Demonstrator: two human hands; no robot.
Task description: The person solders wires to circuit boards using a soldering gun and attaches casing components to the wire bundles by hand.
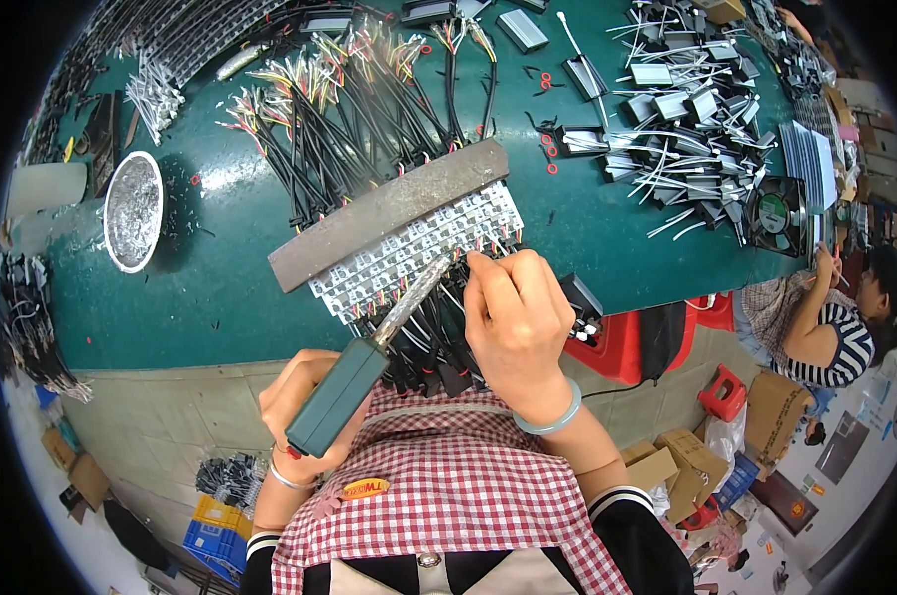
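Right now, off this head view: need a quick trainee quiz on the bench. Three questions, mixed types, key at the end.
1. Which hand grips the green-handled tool?

2. True or false: the white bowl stands to the right of the white circuit boards.

3. What lies along the far edge of those boards?
A) a black fan
B) a flat gray bar
C) a red stool

Key:
1. The left hand.
2. False; the bowl is on the left.
3. B
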